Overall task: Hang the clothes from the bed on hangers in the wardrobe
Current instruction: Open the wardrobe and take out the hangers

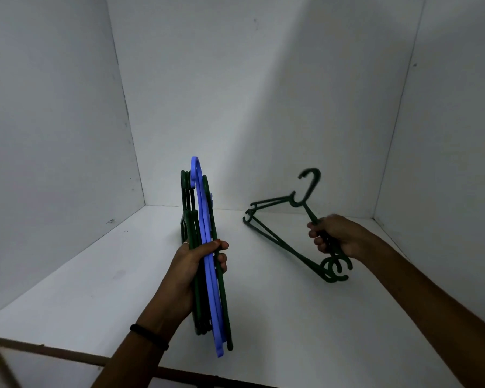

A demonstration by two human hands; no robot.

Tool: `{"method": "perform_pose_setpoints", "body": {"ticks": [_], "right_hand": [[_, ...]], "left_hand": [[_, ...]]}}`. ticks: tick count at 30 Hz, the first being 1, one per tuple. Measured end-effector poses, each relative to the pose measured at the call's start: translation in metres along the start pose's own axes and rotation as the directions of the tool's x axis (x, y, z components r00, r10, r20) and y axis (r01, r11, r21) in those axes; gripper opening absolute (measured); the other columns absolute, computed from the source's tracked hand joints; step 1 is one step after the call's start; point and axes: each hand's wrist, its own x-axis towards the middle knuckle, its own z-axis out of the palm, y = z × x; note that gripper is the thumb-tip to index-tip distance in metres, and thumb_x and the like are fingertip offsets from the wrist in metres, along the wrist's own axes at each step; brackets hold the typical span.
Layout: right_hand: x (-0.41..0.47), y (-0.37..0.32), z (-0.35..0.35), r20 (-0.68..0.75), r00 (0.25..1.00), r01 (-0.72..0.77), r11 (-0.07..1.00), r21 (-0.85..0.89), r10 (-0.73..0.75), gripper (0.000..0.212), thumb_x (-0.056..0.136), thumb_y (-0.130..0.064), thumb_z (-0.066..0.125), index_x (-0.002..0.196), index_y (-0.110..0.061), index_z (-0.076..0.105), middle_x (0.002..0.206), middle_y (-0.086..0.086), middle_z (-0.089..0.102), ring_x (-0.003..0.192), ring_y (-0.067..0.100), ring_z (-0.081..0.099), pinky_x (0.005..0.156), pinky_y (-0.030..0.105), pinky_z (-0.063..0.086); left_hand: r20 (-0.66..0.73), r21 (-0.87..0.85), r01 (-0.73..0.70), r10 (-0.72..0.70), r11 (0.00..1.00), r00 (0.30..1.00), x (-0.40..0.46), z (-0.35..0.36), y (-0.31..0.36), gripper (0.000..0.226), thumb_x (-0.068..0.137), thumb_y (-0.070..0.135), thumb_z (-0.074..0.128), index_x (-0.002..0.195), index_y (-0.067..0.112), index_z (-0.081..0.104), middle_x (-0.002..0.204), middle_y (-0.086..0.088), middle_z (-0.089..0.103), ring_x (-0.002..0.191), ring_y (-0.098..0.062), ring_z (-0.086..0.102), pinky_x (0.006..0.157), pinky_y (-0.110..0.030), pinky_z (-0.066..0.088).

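Note:
Inside a white wardrobe compartment, my left hand (200, 259) grips an upright bunch of plastic hangers (207, 247): several dark green ones and one blue one, seen edge-on with their hooks pointing up. To the right, my right hand (333, 236) holds dark green hangers (291, 233) by one shoulder arm, tilted above the shelf, with one hook pointing up and other hooks curling below my fist. No clothes are in view.
The white shelf floor (109, 275) spreads under both hands, closed in by the left wall (53, 135), back wall (249, 107) and right wall (445, 135). A brown wooden front edge (67, 357) runs along the bottom of the view.

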Motion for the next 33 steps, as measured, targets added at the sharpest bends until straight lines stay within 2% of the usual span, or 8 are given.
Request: {"method": "perform_pose_setpoints", "body": {"ticks": [3,5,8,14,18,23,27,33], "right_hand": [[-0.003,-0.009,0.016,-0.027,0.967,0.217,0.88,-0.423,-0.252,0.009,0.101,-0.014,0.044,0.099,-0.008,0.051,0.07,0.003,0.047,0.05,0.009,0.035,0.039,0.017,0.028],[-0.003,-0.015,0.016,0.03,0.909,0.333,0.678,-0.656,-0.417,0.012,0.101,-0.021,0.045,0.101,-0.011,0.052,0.072,0.0,0.049,0.056,0.009,0.04,0.047,0.017,0.031],[-0.015,-0.025,0.009,0.182,0.795,0.471,0.399,-0.787,-0.578,0.013,0.1,-0.024,0.047,0.096,-0.012,0.051,0.066,-0.002,0.049,0.055,0.009,0.043,0.048,0.015,0.03],[-0.039,-0.049,-0.02,0.287,0.635,0.335,-0.08,-0.939,-0.717,0.03,0.093,-0.049,0.051,0.086,-0.019,0.052,0.054,-0.006,0.047,0.047,0.009,0.045,0.046,0.023,0.029],[-0.045,-0.055,-0.023,0.365,0.56,0.411,-0.133,-0.902,-0.744,0.036,0.08,-0.062,0.052,0.068,-0.028,0.045,0.049,-0.009,0.047,0.044,0.008,0.044,0.046,0.021,0.027],[-0.048,-0.061,0.027,0.463,0.554,0.592,-0.064,-0.803,-0.692,0.044,0.072,-0.072,0.039,0.064,-0.029,0.041,0.055,-0.005,0.051,0.051,0.014,0.049,0.051,0.026,0.035],[-0.041,-0.063,0.056,0.502,0.553,0.628,-0.062,-0.775,-0.665,0.036,0.082,-0.062,0.053,0.078,-0.026,0.048,0.063,-0.005,0.053,0.059,0.016,0.051,0.058,0.026,0.037],[-0.026,-0.065,0.066,0.525,0.514,0.606,-0.146,-0.782,-0.678,0.019,0.095,-0.036,0.057,0.086,-0.025,0.044,0.068,-0.007,0.051,0.058,0.011,0.045,0.054,0.023,0.03]], "left_hand": [[-0.001,-0.001,0.012,-0.012,1.0,1.0,-0.002,-0.004,0.007,0.015,0.09,0.003,0.054,0.102,-0.004,0.058,0.066,-0.006,0.063,0.052,-0.012,0.055,0.049,-0.023,0.052],[-0.014,-0.046,0.034,-0.035,0.998,0.999,-0.001,-0.011,0.016,0.012,0.088,0.004,0.054,0.098,-0.003,0.057,0.062,-0.005,0.06,0.047,-0.011,0.053,0.047,-0.021,0.051],[-0.032,-0.136,0.063,-0.068,0.989,0.997,0.0,-0.026,0.037,0.014,0.083,0.006,0.056,0.095,-0.001,0.056,0.059,-0.003,0.056,0.043,-0.009,0.051,0.043,-0.019,0.048],[-0.126,0.085,-0.099,0.109,0.992,0.986,-0.011,-0.045,0.081,0.008,0.083,0.006,0.06,0.088,0.001,0.057,0.063,-0.006,0.056,0.04,-0.007,0.047,0.04,-0.017,0.045],[-0.122,0.304,-0.134,0.178,0.943,0.976,-0.023,-0.05,0.094,0.014,0.085,0.007,0.063,0.098,0.004,0.059,0.08,-0.008,0.071,0.046,-0.01,0.052,0.045,-0.02,0.049],[-0.044,0.29,-0.11,0.128,0.951,0.991,-0.034,-0.033,0.088,0.01,0.088,0.0,0.056,0.097,0.003,0.057,0.085,-0.012,0.071,0.046,-0.01,0.052,0.044,-0.02,0.048],[0.088,0.203,-0.049,0.032,0.978,0.996,-0.043,-0.017,0.077,0.024,0.083,0.004,0.055,0.106,-0.002,0.056,0.076,-0.009,0.071,0.048,-0.011,0.056,0.045,-0.018,0.049],[0.233,0.079,0.003,-0.021,0.997,0.972,-0.059,0.001,0.059,0.024,0.077,0.0,0.055,0.082,0.011,0.076,0.097,-0.021,0.071,0.077,-0.023,0.07,0.069,-0.031,0.06]]}}
